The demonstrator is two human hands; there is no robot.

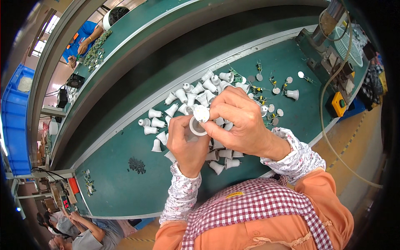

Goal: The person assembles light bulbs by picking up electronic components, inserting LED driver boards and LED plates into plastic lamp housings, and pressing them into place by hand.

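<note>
My left hand (186, 143) is wrapped round a white bulb housing (197, 130), its open rim facing up. Between the fingertips of my right hand (239, 118) is a round white LED disc (201, 113), pinched at its edge just over the housing's mouth. Whether the disc touches the rim cannot be made out. Around and behind both hands lie many loose white bulb housings (191, 99), several of them with the open end showing. To the right are small circuit boards with wires and round white discs (276, 90).
A heap of small black parts (136, 165) lies on the green table (112, 189) at the left. A metal bench press (321, 41), a yellow box with a green button (338, 104) and a hanging hose (323, 112) stand right. Across the belt, a person in blue (85, 35) handles boards.
</note>
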